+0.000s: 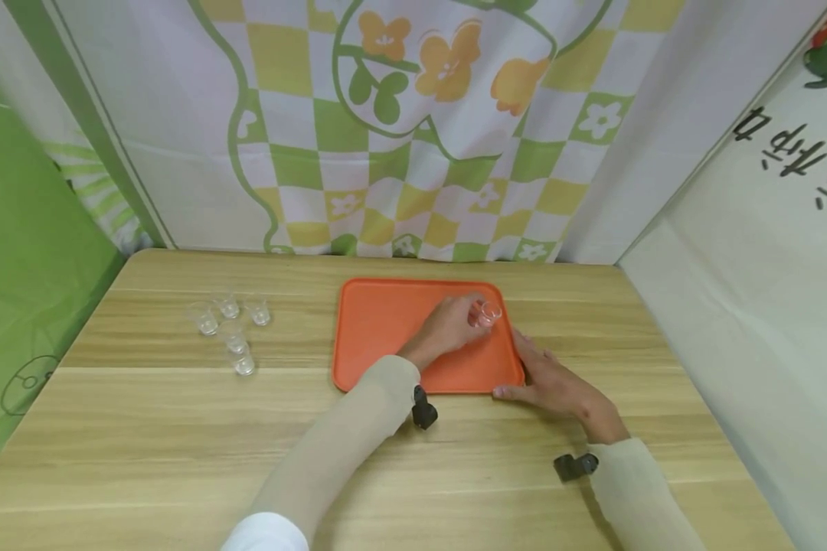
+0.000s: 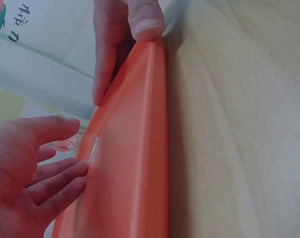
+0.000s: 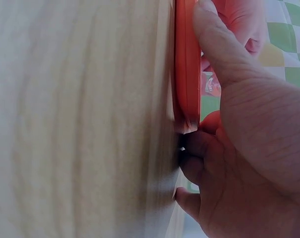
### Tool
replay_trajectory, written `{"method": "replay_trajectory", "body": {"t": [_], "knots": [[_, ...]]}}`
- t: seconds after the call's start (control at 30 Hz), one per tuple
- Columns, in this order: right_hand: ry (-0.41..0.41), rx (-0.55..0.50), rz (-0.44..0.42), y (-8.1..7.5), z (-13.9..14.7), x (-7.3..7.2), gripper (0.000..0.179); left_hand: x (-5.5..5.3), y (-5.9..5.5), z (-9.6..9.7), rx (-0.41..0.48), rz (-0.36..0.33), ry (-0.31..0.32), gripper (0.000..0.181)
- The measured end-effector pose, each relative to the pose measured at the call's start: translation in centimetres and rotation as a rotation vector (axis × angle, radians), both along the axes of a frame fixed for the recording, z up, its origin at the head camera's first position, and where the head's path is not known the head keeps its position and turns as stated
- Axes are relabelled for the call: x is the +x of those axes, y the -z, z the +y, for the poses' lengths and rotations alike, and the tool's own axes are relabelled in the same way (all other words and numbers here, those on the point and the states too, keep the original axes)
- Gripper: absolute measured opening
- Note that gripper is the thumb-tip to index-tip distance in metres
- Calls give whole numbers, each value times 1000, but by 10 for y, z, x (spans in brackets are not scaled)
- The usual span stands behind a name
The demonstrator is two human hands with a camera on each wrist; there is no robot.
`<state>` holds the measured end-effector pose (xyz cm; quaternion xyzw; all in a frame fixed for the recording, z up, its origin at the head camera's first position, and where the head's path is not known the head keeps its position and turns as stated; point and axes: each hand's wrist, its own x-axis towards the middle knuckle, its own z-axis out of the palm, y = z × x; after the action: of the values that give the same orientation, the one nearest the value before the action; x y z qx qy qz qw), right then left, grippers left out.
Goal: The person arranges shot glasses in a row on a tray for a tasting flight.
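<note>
A small clear cup point(image 1: 488, 314) is between the thumb and fingers of my left hand point(image 1: 452, 324), low over the right end of an orange tray point(image 1: 393, 321). In the left wrist view my left hand point(image 2: 28, 171) curls about the cup, partly hiding it. My right hand point(image 1: 554, 383) grips the tray at its near right corner. Its thumb lies along the near rim and the other fingers go down the right side. Seen from the right wrist, the curled fingers of my right hand point(image 3: 229, 158) meet the tray's edge point(image 3: 188, 74).
Several more clear cups point(image 1: 230, 333) stand grouped on the wooden table point(image 1: 179, 428), left of the tray. A patterned curtain point(image 1: 413, 176) hangs along the table's far edge. A white wall hanging point(image 1: 751, 252) borders the right side, green cloth point(image 1: 34, 229) the left.
</note>
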<state>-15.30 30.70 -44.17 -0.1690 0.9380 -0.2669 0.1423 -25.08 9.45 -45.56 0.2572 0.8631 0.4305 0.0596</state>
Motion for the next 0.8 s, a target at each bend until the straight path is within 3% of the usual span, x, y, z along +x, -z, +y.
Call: {"method": "replay_trajectory", "body": {"t": [0.2, 0.8], "knots": [[4, 4, -3, 0, 0, 0, 113, 0, 2, -5, 48, -16, -1, 47], [7, -2, 8, 1, -1, 0, 112, 3, -9, -30, 58, 19, -23, 54]]}}
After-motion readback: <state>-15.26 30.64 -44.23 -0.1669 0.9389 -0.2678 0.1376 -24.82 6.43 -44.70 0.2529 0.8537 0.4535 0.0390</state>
